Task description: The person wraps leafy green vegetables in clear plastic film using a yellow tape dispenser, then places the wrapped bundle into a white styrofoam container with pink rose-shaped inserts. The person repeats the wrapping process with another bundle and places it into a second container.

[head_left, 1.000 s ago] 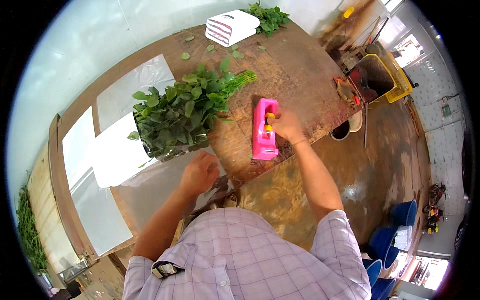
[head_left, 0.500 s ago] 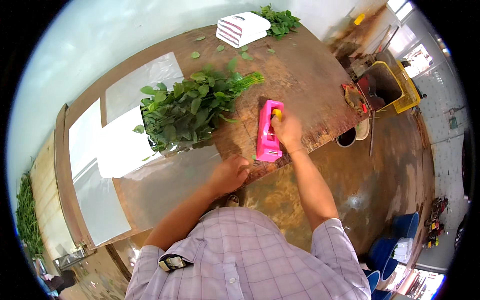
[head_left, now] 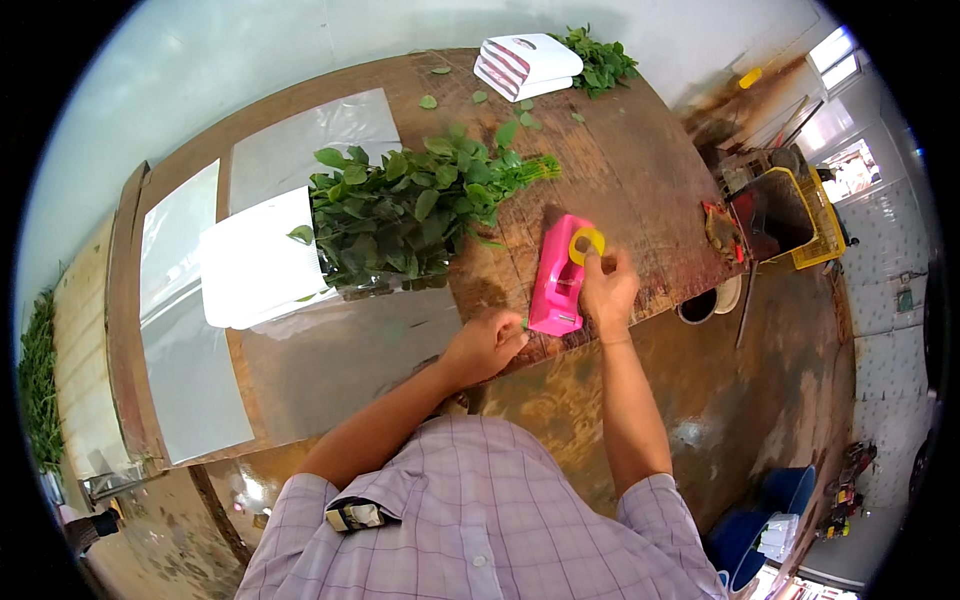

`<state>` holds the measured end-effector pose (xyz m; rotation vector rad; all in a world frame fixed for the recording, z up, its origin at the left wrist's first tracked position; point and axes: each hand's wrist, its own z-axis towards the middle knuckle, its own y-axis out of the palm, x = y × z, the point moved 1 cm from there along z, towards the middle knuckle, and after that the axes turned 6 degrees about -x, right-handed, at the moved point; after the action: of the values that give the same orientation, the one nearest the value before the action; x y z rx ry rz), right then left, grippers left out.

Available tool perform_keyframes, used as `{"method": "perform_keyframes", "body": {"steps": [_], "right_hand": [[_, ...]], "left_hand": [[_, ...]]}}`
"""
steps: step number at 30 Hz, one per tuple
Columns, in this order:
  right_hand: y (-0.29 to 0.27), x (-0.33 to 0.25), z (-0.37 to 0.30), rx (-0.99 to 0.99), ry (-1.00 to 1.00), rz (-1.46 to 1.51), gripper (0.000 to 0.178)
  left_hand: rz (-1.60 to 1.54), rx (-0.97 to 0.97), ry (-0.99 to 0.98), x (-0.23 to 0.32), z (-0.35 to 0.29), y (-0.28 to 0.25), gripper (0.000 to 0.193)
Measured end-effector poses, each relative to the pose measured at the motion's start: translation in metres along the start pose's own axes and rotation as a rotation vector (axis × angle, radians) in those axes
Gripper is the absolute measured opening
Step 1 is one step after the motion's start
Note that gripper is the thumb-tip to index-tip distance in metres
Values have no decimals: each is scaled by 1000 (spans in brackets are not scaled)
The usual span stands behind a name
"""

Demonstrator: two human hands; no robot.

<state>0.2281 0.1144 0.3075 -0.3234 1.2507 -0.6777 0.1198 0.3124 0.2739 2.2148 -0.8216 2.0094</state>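
Note:
A pink tape dispenser stands near the table's front edge. My right hand pinches a roll of yellow tape over the dispenser's right side, its ring facing up. Left of the dispenser, my left hand is closed at the table edge; a small green bit shows by its fingertips, and what it may hold is hidden. Beyond it lies a bunch of leafy green stems, cut ends pointing right, its leafy end on a white sheet and clear plastic.
Clear plastic sheets cover the left of the wooden table. At the back are a folded white stack and more greenery. A yellow crate stands off the right end; blue tubs sit on the wet floor, lower right.
My right hand has brought the yellow tape roll up into clearer view at the dispenser. My left hand stays closed near the edge. The whole view has shifted slightly.

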Motion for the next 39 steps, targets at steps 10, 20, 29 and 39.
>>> {"method": "perform_keyframes", "body": {"steps": [10,20,29,39], "right_hand": [[-21,-22,-24,-407,280,608,12],[-18,-23,-44,-390,88,816,38],[-16,-11,-55,-301,-93,377,33],[-15,17,-61,-294,216,592,11]], "left_hand": [[-761,46,137,36,86,-22,55],[-628,146,21,70,76,-43,36],[-189,238,-30,90,96,-50,35],[266,244,115,100,142,-29,39]]}}
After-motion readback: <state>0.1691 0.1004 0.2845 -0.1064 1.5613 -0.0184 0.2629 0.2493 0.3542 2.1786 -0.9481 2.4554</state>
